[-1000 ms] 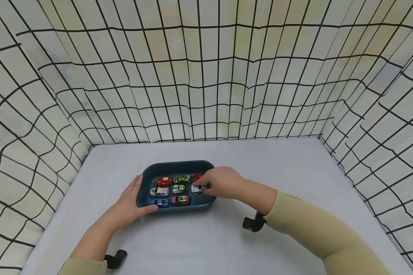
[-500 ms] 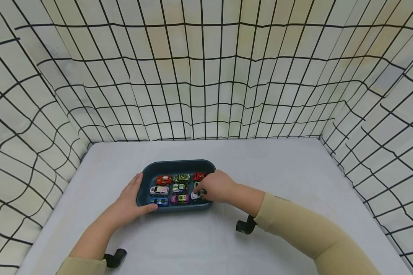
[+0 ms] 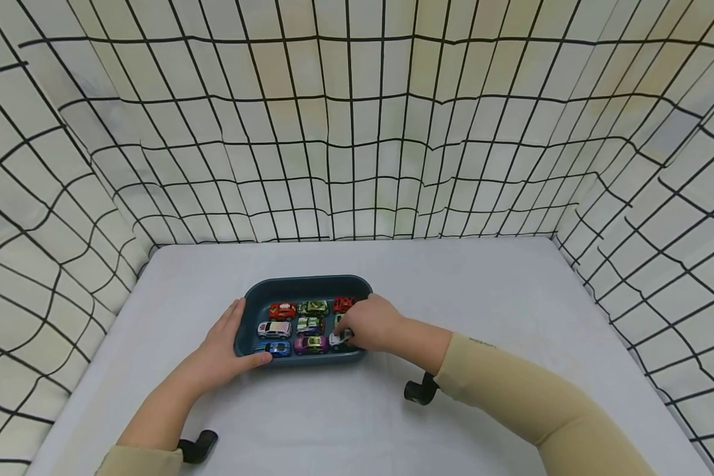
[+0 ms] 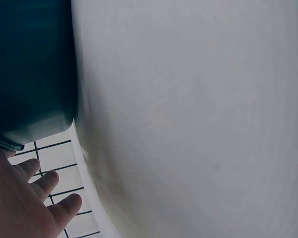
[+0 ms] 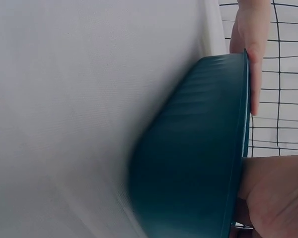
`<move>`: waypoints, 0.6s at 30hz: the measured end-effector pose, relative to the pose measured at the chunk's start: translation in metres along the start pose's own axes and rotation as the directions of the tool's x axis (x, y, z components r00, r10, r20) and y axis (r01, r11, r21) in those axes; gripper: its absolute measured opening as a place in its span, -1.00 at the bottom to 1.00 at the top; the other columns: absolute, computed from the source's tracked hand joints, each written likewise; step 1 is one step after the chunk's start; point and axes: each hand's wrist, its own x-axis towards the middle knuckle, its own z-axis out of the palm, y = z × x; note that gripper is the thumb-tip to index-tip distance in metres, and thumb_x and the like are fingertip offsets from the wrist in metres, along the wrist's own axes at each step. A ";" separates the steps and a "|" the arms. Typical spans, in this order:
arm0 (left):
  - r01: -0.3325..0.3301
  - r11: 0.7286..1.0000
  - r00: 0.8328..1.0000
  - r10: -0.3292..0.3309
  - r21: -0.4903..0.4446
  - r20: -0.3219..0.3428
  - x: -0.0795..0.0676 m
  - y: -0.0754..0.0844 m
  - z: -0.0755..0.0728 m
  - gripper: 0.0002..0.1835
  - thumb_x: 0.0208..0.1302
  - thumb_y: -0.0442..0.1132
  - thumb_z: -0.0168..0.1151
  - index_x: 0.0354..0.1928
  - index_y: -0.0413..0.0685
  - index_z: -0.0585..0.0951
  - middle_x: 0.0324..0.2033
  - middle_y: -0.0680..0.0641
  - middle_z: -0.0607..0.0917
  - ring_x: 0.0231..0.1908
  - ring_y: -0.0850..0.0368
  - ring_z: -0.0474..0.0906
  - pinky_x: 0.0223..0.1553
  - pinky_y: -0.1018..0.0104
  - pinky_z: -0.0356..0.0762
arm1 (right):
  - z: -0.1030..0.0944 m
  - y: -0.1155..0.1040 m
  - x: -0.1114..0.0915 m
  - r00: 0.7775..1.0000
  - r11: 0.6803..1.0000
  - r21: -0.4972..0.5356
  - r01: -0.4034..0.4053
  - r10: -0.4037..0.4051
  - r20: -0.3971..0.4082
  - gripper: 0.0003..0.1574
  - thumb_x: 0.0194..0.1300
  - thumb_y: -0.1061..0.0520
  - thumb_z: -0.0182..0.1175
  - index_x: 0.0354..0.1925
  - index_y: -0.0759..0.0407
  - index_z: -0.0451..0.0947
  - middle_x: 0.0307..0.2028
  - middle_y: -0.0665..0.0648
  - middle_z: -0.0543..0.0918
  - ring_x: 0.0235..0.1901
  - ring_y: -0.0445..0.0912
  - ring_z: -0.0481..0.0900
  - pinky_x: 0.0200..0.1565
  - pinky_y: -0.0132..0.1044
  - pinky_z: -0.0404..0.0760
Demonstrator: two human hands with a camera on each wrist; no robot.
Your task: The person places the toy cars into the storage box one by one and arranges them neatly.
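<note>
In the head view a dark teal tray [image 3: 309, 284] holds several toy cars in rough rows. My left hand [image 3: 219, 344] rests against its left end, fingers along the side and thumb over the front rim near a blue toy car [image 3: 276, 349]. My right hand [image 3: 376, 322] reaches over the right rim and pinches a white toy car [image 3: 336, 339] low in the front right corner, beside a purple toy car [image 3: 311, 344]. The hand partly covers the white car. The right wrist view shows the tray's outer wall [image 5: 188, 144], with my right hand [image 5: 278, 198] bent over the rim.
A red toy car [image 3: 282, 310], a green one [image 3: 313, 307] and another red one [image 3: 344, 304] line the back row. A white cloth-covered table [image 3: 464, 284] lies under the tray. Pale walls with black netting [image 3: 381, 132] enclose its back and sides.
My right hand has carried the white toy car toward the front of the tray, down beside the purple one. A greenish car behind it has come partly into view. My left hand stays at the tray.
</note>
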 end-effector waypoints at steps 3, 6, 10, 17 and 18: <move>-0.002 1.000 1.000 0.002 -0.001 0.001 0.000 0.001 0.000 0.39 0.02 0.35 0.40 0.55 -0.25 -0.26 0.50 -0.44 -0.13 0.44 -0.49 -0.13 0.30 -0.43 0.03 | 0.002 0.001 0.000 1.000 1.000 -0.015 -0.002 0.002 -0.003 -0.61 0.27 -0.09 0.37 0.08 -0.31 0.68 -0.10 -0.24 0.74 -0.12 -0.29 0.65 -0.17 -0.26 0.49; -0.002 1.000 1.000 0.002 0.000 0.002 0.000 0.002 0.000 0.39 0.03 0.34 0.40 0.55 -0.24 -0.27 0.50 -0.44 -0.14 0.44 -0.49 -0.13 0.30 -0.44 0.03 | 0.004 0.001 0.000 1.000 1.000 -0.018 -0.004 0.004 -0.010 -0.62 0.27 -0.09 0.37 0.08 -0.32 0.69 -0.10 -0.24 0.74 -0.12 -0.29 0.65 -0.16 -0.26 0.52; 0.000 1.000 1.000 0.000 0.005 0.000 0.000 0.002 0.000 0.39 0.03 0.34 0.41 0.55 -0.24 -0.27 0.50 -0.44 -0.13 0.44 -0.49 -0.13 0.30 -0.44 0.03 | 0.004 0.002 0.000 1.000 1.000 0.000 -0.007 0.007 -0.015 -0.62 0.28 -0.08 0.36 0.07 -0.31 0.69 -0.08 -0.22 0.73 -0.09 -0.27 0.65 -0.08 -0.22 0.56; -0.013 1.000 1.000 0.013 0.016 -0.002 0.001 -0.001 0.000 0.39 0.03 0.34 0.40 0.55 -0.24 -0.28 0.50 -0.45 -0.14 0.43 -0.50 -0.13 0.29 -0.46 0.03 | -0.003 0.004 -0.003 0.999 0.999 0.050 -0.012 0.014 -0.033 -0.61 0.29 -0.07 0.35 0.10 -0.27 0.68 -0.02 -0.19 0.72 -0.03 -0.24 0.64 0.00 -0.22 0.58; -0.014 1.000 1.000 0.014 0.022 -0.006 0.001 -0.002 0.000 0.40 0.03 0.35 0.39 0.55 -0.24 -0.28 0.50 -0.45 -0.14 0.43 -0.50 -0.13 0.29 -0.46 0.03 | -0.004 0.005 -0.004 0.999 0.998 0.054 -0.013 0.015 -0.041 -0.60 0.29 -0.07 0.35 0.11 -0.26 0.68 -0.01 -0.18 0.71 -0.03 -0.24 0.64 0.00 -0.22 0.59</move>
